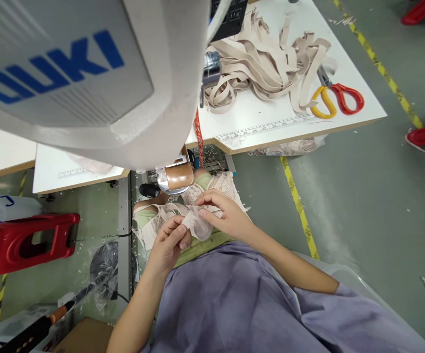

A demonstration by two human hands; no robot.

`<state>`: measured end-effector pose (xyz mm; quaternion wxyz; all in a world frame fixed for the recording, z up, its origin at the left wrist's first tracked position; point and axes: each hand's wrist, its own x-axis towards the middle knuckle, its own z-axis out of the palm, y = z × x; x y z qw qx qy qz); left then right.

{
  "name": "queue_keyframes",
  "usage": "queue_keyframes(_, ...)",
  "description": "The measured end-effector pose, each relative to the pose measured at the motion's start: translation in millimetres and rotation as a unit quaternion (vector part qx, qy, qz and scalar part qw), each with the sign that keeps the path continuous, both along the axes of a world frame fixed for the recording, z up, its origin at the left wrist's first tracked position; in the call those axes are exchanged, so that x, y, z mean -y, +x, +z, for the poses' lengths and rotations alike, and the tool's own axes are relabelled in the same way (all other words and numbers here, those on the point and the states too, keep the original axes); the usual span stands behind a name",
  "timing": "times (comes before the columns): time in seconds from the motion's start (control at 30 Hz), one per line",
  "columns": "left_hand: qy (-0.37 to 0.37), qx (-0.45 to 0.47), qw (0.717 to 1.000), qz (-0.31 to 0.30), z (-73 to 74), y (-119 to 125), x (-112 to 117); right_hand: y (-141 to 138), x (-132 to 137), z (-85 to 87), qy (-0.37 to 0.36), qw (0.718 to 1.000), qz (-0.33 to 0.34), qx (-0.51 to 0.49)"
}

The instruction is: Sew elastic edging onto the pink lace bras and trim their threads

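My left hand [168, 241] and my right hand [224, 214] both pinch a small pale beige piece of fabric [199, 224] just in front of my body. Lace-edged beige cloth [224, 185] spreads under and beyond the hands. Both hands sit just below the sewing machine's lower end, where a roll of brown tape [178, 176] hangs. The big white sewing machine head [87, 73] fills the upper left and hides the needle area.
A white table [344, 59] at upper right carries a heap of beige elastic straps [267, 59] and scissors with a yellow and a red handle [339, 98]. A red plastic stool [24, 241] stands at left. Yellow floor tape [299, 208] runs on the green floor.
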<state>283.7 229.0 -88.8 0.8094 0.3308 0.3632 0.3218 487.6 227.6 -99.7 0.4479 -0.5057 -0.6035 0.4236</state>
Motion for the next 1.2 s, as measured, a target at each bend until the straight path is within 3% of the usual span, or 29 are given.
queue_keyframes(0.53,-0.003,0.003,1.0,0.004,3.4,-2.0,1.3,-9.2,5.7,10.5,-0.03,0.997,0.052,-0.056)
queue_keyframes(1.2,-0.009,-0.006,1.0,0.003,5.0,-3.0,0.8,-13.0,9.0,13.4,-0.026,0.997,0.051,-0.044)
